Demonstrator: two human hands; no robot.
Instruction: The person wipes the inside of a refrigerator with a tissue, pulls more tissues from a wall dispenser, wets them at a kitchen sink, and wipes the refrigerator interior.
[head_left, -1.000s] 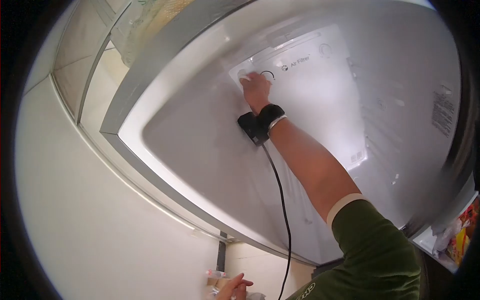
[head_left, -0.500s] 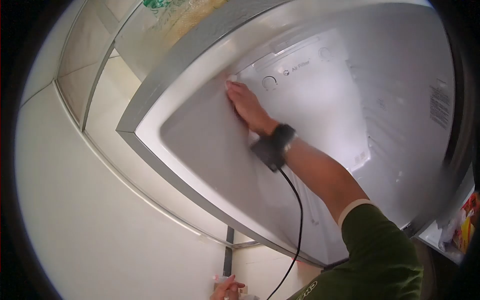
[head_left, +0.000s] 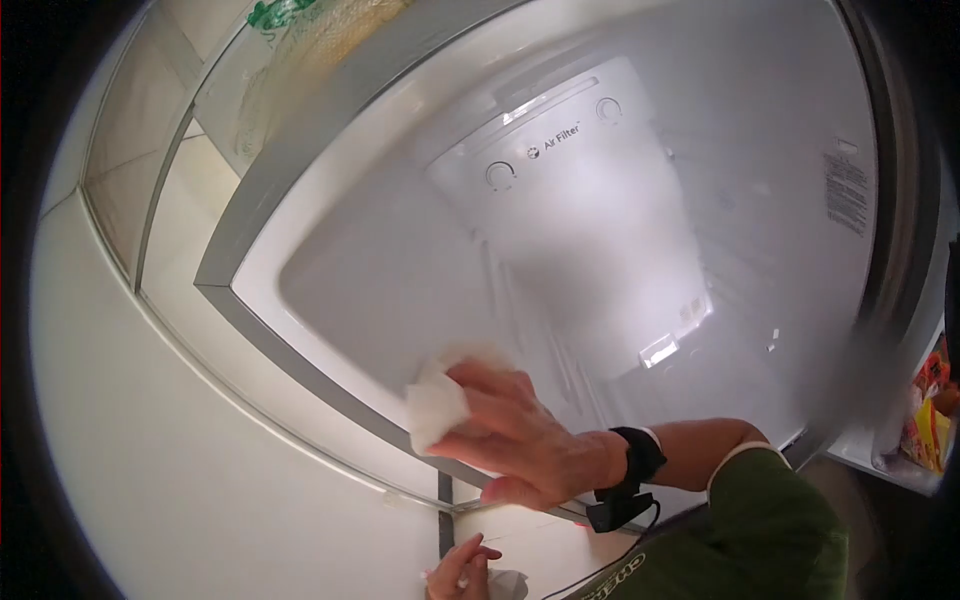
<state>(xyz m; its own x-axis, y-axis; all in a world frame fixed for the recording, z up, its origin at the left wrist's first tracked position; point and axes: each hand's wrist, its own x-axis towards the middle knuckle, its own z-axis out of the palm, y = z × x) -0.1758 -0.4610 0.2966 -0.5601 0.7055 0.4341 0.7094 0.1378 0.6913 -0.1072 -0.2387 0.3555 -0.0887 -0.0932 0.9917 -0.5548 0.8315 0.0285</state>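
The open refrigerator's white inner wall (head_left: 380, 250) fills the middle of the head view, with an "Air Filter" panel (head_left: 600, 220) at its back. My right hand (head_left: 510, 420) is closed on a white, crumpled cloth (head_left: 437, 408), low by the compartment's near-left edge. Motion blurs the cloth's upper part, and whether it touches the wall I cannot tell. A black strap with a small box and cable is on my right wrist. Low in the view, my left hand (head_left: 462, 572) has curled fingers. A pale object (head_left: 507, 584) lies beside it; what the fingers hold is unclear.
The grey refrigerator frame (head_left: 290, 170) runs along the left. Beyond it are a glass shelf and a plastic bag with green print (head_left: 280, 14). A large white panel (head_left: 200, 420) stands at left. Colourful packages (head_left: 930, 425) sit at far right.
My right hand has moved down from the upper left corner near the air filter panel to the lower edge, carrying the white cloth. The view has shifted slightly. My left hand stays low.
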